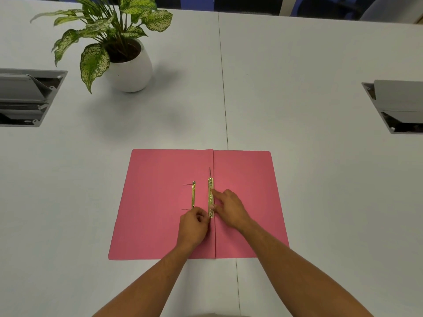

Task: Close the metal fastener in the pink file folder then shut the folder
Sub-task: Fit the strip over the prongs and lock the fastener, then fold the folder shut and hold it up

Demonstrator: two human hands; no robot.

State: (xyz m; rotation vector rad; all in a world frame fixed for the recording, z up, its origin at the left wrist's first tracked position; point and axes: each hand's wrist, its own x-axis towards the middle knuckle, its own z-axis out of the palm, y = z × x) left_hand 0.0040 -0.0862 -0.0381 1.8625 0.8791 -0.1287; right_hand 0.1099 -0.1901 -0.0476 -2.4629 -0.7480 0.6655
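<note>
White table (297, 88), seam running 12 to 6. Pink file folder (160, 202) lies open flat at 6. Metal fastener bar (210, 197) along its spine, one prong upright at its 12 end. Right hand (229, 208): fingers extended, pressing the bar. Left hand (194, 225): fingers pinched at the bar's 6 end. Potted plant (123, 58) at 11.

potted plant (119, 49) far left | white table (297, 65) | open cable hatches (27, 97) (396, 106) at both edges
</note>
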